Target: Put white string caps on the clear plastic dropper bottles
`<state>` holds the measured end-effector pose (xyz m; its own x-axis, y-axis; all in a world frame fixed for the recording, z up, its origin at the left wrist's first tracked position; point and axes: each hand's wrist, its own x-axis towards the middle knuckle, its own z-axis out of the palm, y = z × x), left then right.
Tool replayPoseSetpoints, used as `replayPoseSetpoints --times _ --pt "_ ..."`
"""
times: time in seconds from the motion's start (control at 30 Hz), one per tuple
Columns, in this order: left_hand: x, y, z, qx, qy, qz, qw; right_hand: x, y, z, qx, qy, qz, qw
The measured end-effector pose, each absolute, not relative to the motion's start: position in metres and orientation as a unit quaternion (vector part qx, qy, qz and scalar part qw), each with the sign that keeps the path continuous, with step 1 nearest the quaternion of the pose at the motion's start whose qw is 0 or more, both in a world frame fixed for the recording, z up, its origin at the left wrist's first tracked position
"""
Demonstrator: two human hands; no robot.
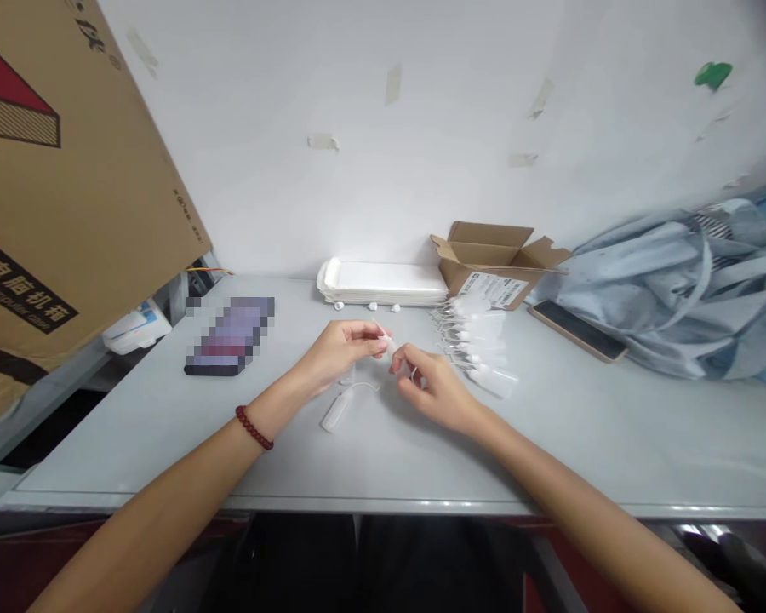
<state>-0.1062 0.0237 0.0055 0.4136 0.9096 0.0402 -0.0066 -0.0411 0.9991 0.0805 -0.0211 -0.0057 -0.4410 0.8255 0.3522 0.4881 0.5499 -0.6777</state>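
Over the middle of the table, my left hand [341, 353] pinches a small white plastic piece [388, 342] between thumb and fingers. My right hand [437, 387] is closed just beside it, its curled fingertips close to the piece's lower end. A bit of white shows between the right fingers, too small to name. On the table below lies a white translucent tube-like piece [337, 411] with a thin pale cord [365, 385]. Another translucent piece [347, 375] is partly hidden by my left hand. Right of my hands, several similar translucent pieces with cords [491, 379] lie in a row.
Behind my hands are a stack of white flat packets [383, 281], several small white caps [374, 306] and an open cardboard box [491, 272]. A phone with a blurred screen [233, 336] lies left, another phone [578, 330] right by blue cloth [657, 289]. A large carton [102, 170] leans left.
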Motion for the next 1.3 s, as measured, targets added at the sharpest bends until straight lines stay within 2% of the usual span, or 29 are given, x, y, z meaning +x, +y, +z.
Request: replayPoseSetpoints --times 0.2,0.47,0.77,1.0,1.3 --pt "-0.104 0.023 0.007 0.653 0.384 0.379 0.532 0.081 -0.02 -0.005 -0.433 -0.795 0.259 0.336" --pt "-0.11 0.025 0.009 0.663 0.406 0.385 0.498 0.083 -0.016 -0.005 -0.461 -0.748 0.275 0.389" --pt "-0.113 0.023 0.014 0.637 0.413 0.389 0.522 0.084 -0.013 -0.011 -0.401 -0.681 0.426 0.44" --pt "-0.106 0.02 0.013 0.613 0.442 0.395 0.523 0.08 -0.015 -0.012 -0.421 -0.666 0.413 0.457" --pt "-0.099 0.017 0.004 0.636 0.473 0.419 0.443 0.074 -0.019 -0.019 -0.415 -0.656 0.399 0.488"
